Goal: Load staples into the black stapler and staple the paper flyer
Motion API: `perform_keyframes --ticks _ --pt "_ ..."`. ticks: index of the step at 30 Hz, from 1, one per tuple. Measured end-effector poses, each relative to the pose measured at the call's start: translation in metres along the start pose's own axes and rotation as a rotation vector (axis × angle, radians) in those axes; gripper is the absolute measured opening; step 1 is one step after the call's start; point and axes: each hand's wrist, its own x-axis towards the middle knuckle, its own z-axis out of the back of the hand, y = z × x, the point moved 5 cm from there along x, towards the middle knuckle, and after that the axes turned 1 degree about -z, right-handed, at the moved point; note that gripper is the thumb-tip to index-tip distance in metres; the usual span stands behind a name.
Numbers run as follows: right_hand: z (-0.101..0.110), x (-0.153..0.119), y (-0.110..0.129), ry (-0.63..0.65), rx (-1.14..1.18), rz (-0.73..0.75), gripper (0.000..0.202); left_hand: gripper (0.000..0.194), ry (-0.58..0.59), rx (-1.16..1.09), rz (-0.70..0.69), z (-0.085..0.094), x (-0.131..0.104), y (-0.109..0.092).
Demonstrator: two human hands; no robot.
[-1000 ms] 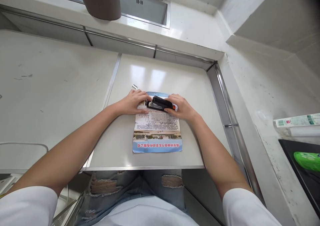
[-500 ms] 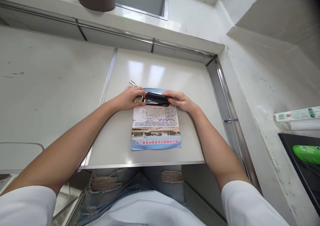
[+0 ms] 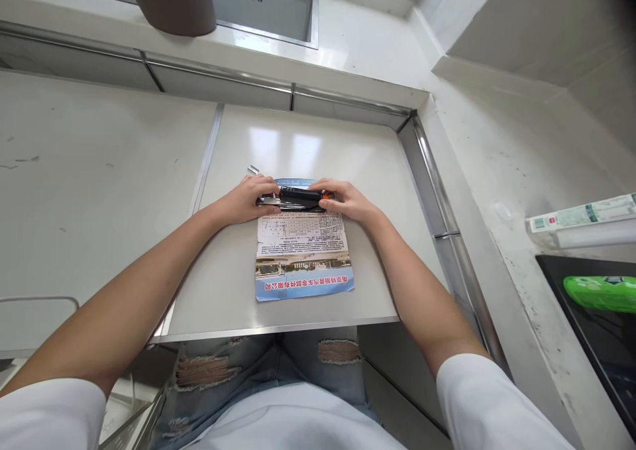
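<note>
From where I stand, the left hand (image 3: 248, 200) is partly closed, fingers and thumb pinching the silver metal end of one black stapler (image 3: 300, 195). The right hand (image 3: 348, 200) is curled round the other end, by its orange part, thumb on the near side and fingers on the far side. The stapler lies crosswise over the far part of one printed sheet (image 3: 304, 261), its black upper arm apart from the base.

One small silver piece (image 3: 253, 169) sits just beyond the left hand. All this is on the pale worktop (image 3: 213, 304). Past it are one sink (image 3: 268, 12) and one brown container (image 3: 176, 6); off right, one green packet (image 3: 602, 293).
</note>
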Motion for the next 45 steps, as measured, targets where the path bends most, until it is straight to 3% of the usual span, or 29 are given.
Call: perform_keyframes --ticks 3,6,10,13,19,23,25,28,31,37,41,45 --pt "-0.014 0.002 0.004 -0.127 -0.229 0.077 0.048 0.035 -0.026 -0.024 -0.055 0.002 -0.001 -0.004" --pt "-0.026 0.002 0.006 -0.223 -0.362 0.129 0.035 0.030 -0.112 -0.075 -0.099 0.007 -0.004 -0.009" --pt "-0.031 -0.002 0.015 -0.283 -0.552 0.247 0.031 0.025 -0.317 -0.158 -0.049 0.017 -0.008 -0.013" --pt "-0.035 -0.005 0.022 -0.291 -0.746 0.336 0.033 0.022 -0.383 -0.249 0.033 0.021 -0.006 -0.010" --pt "-0.045 -0.007 0.025 -0.323 -0.948 0.408 0.037 0.052 -0.309 -0.706 0.262 0.016 -0.004 0.009" --pt "-0.049 -0.009 0.027 -0.258 -1.040 0.434 0.036 0.053 -0.159 -0.916 0.335 0.005 -0.004 0.008" --pt "-0.050 -0.009 0.026 -0.223 -1.075 0.427 0.037 0.053 -0.146 -0.971 0.355 0.003 -0.004 0.008" --pt "-0.051 -0.010 0.023 -0.230 -1.095 0.430 0.041 0.050 -0.195 -1.032 0.380 0.004 -0.003 0.010" --pt "-0.050 -0.011 0.023 -0.300 -1.084 0.417 0.041 0.043 -0.168 -1.080 0.386 0.002 -0.001 0.012" --pt "-0.025 -0.007 0.026 -0.537 -0.826 0.154 0.031 0.033 -0.261 -1.038 0.342 0.011 -0.002 0.013" --pt "-0.019 -0.006 0.023 -0.515 -0.593 0.071 0.022 0.030 -0.224 -0.961 0.292 0.015 -0.003 0.008" --pt "-0.021 -0.003 0.019 -0.459 -0.556 0.042 0.018 0.041 -0.271 -0.930 0.263 0.019 -0.004 0.007"
